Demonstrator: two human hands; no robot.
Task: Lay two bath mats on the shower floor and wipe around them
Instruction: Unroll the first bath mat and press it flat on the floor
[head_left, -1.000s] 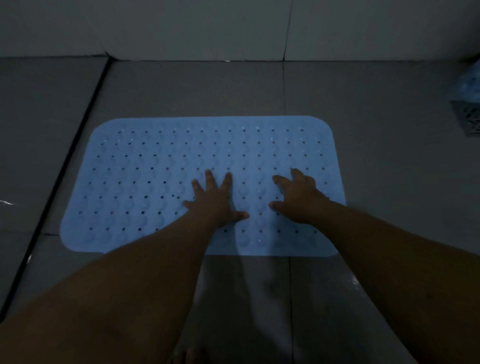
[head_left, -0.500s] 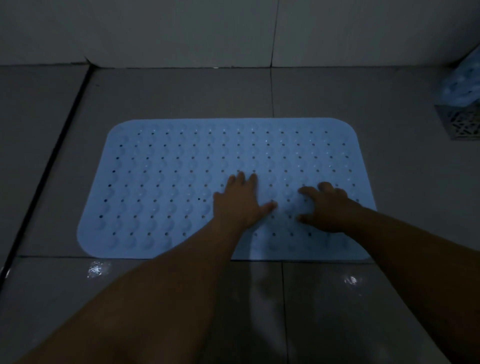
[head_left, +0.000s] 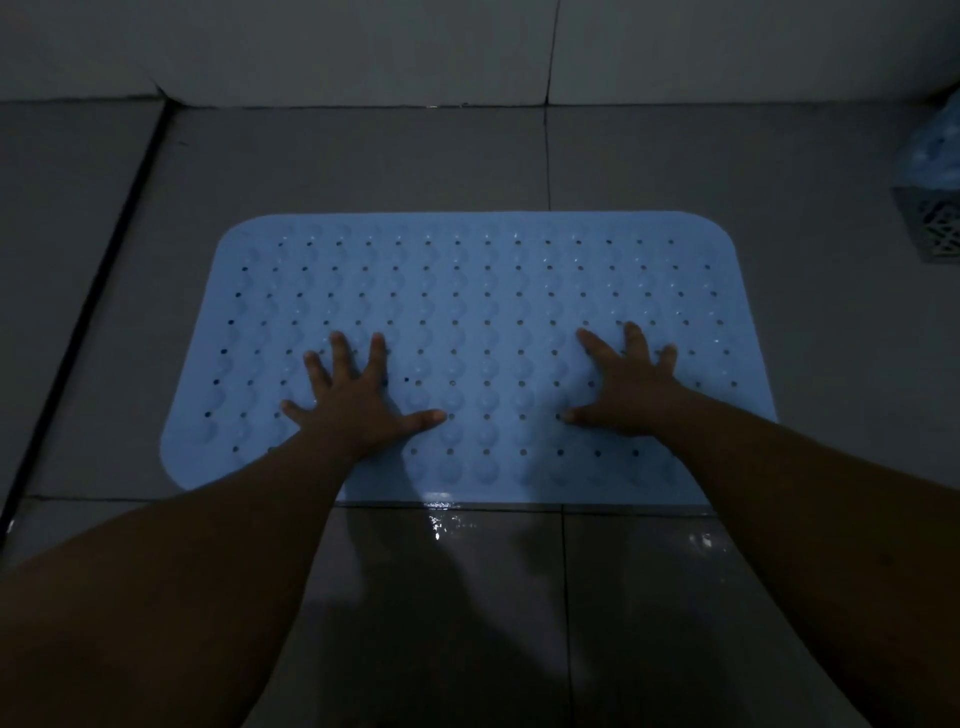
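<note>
My 2 hands, left hand (head_left: 358, 410) and right hand (head_left: 626, 392), lie spread on the mat (head_left: 483, 291); bare floor tiles (head_left: 363, 166) surround it. The wall (head_left: 363, 47) closes the far side, and a drain grate (head_left: 930, 223) with a blue bundle (head_left: 935, 150) sits far right.

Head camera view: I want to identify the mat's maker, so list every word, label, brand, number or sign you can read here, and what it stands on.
None: no readable text anywhere in this dim view.
The blue bath mat: only holes and bumps, no brand visible.
The left hand and right hand lie flat on it, hiding part of its surface.
The floor drain grate: cut-out pattern only.
The blue item above the grate: too blurred to tell.
</note>
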